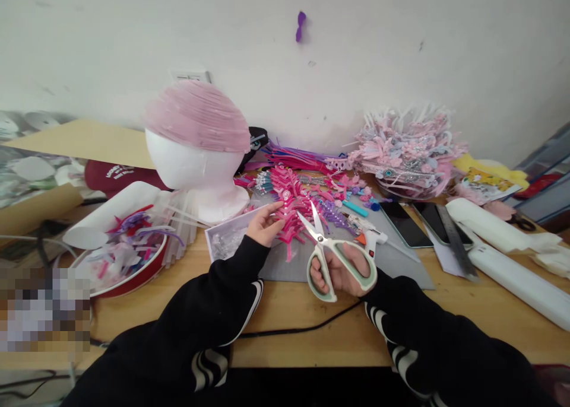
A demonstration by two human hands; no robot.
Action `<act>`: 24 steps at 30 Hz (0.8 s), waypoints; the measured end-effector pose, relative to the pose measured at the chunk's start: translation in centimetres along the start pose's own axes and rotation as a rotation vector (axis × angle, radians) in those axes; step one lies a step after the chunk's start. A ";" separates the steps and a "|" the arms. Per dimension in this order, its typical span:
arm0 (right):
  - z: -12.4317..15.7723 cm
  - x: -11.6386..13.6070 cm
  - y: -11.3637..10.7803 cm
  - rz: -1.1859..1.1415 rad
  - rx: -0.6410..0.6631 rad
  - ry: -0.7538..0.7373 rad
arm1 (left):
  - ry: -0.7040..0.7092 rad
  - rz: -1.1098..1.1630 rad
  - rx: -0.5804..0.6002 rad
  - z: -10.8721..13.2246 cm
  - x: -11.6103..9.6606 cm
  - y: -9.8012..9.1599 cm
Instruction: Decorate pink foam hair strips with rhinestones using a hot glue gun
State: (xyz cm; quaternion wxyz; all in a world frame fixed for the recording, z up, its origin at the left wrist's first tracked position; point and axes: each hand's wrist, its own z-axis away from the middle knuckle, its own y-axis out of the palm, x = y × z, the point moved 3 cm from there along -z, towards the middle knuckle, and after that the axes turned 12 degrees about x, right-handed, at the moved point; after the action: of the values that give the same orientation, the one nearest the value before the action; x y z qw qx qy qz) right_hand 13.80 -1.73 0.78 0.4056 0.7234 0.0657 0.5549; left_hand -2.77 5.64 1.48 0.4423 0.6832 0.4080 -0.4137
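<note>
The scissors [320, 239] hide parts of your right fingers [317, 273]. Your sleeves [187, 306] are cut off below the near edge of the surface [276, 353]. At its left edge, a blurred patch [44, 309] masks what is there. Toward the far edge, the head form [187, 169] covers part of the socket [189, 75], and you cannot read the smaller lettering [122, 176] on the cap [111, 185].

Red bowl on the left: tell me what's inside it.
Inside the bowl, purple and red pipe-cleaner pieces and crumpled clear plastic show, heaped; the bottom, and anything beneath that heap, is covered.
</note>
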 end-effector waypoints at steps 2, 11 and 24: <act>-0.1 -0.4 -0.1 0.005 -0.003 0.013 | -0.007 -0.010 0.024 0.2 -0.1 0.2; 0.0 -0.3 -0.9 -0.040 -0.153 -0.022 | -0.053 0.058 0.127 1.2 1.4 1.5; -0.6 -0.1 -1.9 -0.125 -0.476 -0.069 | -0.038 0.066 0.060 1.1 2.1 1.3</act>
State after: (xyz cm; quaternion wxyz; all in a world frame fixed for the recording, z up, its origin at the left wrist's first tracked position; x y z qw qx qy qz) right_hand 13.95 -0.27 -0.53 0.6003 0.6205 -0.0361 0.5033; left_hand -1.15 4.61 -0.43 0.4425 0.7014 0.3642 -0.4239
